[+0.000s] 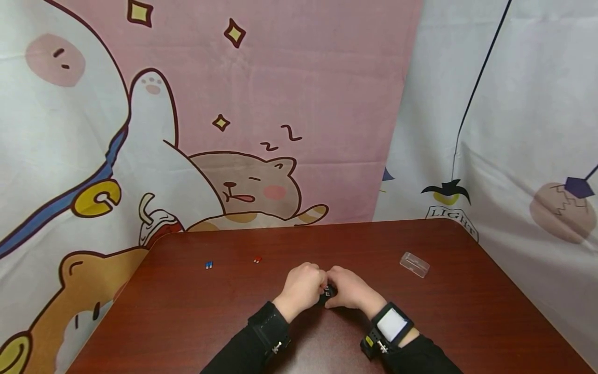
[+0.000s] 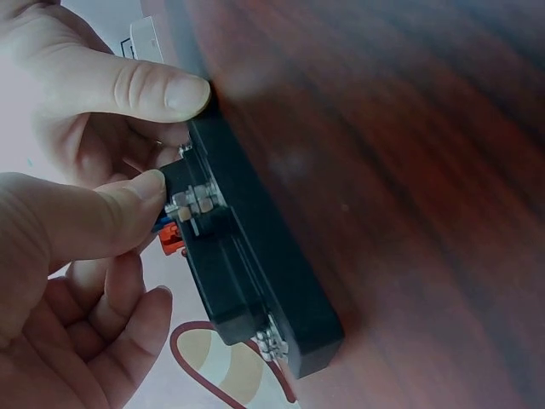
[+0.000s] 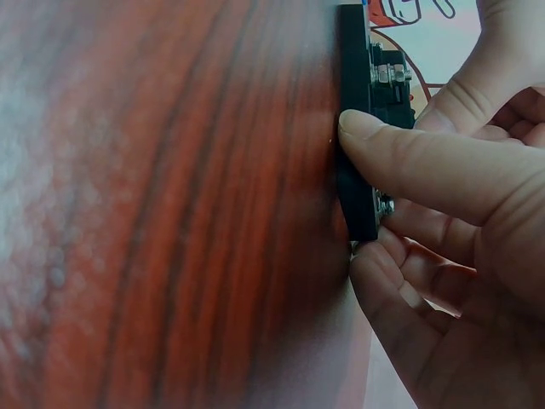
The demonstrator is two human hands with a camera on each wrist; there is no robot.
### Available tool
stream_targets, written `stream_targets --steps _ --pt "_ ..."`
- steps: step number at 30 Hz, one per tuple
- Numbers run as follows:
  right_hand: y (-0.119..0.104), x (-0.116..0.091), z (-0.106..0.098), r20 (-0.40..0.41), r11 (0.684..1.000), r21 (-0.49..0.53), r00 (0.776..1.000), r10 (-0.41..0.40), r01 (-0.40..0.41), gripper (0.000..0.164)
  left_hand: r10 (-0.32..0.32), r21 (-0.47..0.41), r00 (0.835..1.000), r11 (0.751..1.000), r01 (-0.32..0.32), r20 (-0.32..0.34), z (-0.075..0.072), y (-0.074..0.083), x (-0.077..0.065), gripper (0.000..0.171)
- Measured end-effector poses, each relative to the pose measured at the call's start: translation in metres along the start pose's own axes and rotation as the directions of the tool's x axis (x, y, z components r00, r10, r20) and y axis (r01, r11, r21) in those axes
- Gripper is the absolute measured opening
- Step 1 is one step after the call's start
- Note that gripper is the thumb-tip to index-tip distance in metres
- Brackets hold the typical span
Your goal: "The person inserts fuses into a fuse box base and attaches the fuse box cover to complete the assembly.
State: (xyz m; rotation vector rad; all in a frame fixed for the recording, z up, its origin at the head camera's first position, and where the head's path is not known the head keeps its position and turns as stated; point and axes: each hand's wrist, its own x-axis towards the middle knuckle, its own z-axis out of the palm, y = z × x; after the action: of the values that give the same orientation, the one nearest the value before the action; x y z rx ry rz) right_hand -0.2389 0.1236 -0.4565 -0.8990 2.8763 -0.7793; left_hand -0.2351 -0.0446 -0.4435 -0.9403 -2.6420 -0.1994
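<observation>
Between both hands, just above the tabletop, is a black fuse block with metal screws and nuts along its side. My right hand grips one end of it, thumb on the base and fingers underneath. Bent fingers of my left hand pinch at its top, where a small blue fuse peeks out under the thumb; most of it is hidden. Close by, a red fuse sits in the block. Further left on the table lie blue pieces and red pieces, too small to make out well.
A transparent plastic box lies on the brown wooden table, right of the hands. Behind the table's far edge hangs a cartoon-printed cloth. Wrist-worn devices sit on both forearms.
</observation>
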Motion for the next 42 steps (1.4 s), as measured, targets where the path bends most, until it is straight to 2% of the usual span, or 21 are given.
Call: stream_targets --steps 7,10,13,16,20,30,39,42 --pt "-0.002 0.0 -0.002 0.013 1.0 0.01 1.0 0.004 -0.004 0.038 0.017 -0.005 1.0 1.0 -0.017 0.001 -0.004 0.001 -0.002 0.018" --pt "-0.003 -0.001 -0.002 0.016 1.0 0.014 1.0 0.006 -0.006 0.037 0.023 -0.045 1.0 0.999 -0.023 0.003 -0.006 -0.002 -0.003 0.014" --pt "-0.002 -0.001 -0.001 0.01 1.0 0.002 1.0 -0.004 0.004 0.037 -0.003 -0.096 1.0 0.995 0.003 -0.002 -0.01 -0.008 -0.005 0.008" --pt "-0.001 -0.001 0.0 0.003 1.0 -0.012 1.0 -0.018 0.018 0.038 -0.051 -0.131 0.999 0.99 0.05 -0.004 -0.015 -0.017 -0.008 0.005" --pt "0.0 0.0 0.0 0.0 0.999 -0.026 1.0 -0.026 0.026 0.037 -0.1 -0.117 0.995 0.988 0.098 -0.012 -0.022 -0.031 -0.012 0.005" --pt "-0.001 -0.001 0.0 0.014 1.0 -0.02 1.0 -0.002 0.003 0.04 -0.15 -0.058 0.988 0.987 0.148 -0.045 -0.026 -0.065 -0.024 0.01" --pt "0.0 -0.001 0.0 0.015 1.0 -0.017 1.0 0.002 -0.002 0.039 -0.188 -0.034 0.978 0.982 0.185 -0.09 -0.029 -0.098 -0.029 0.013" --pt "0.0 0.0 0.0 0.019 1.0 -0.014 1.0 0.007 -0.007 0.038 -0.208 -0.032 0.975 0.978 0.206 -0.082 -0.031 -0.107 -0.029 0.012"
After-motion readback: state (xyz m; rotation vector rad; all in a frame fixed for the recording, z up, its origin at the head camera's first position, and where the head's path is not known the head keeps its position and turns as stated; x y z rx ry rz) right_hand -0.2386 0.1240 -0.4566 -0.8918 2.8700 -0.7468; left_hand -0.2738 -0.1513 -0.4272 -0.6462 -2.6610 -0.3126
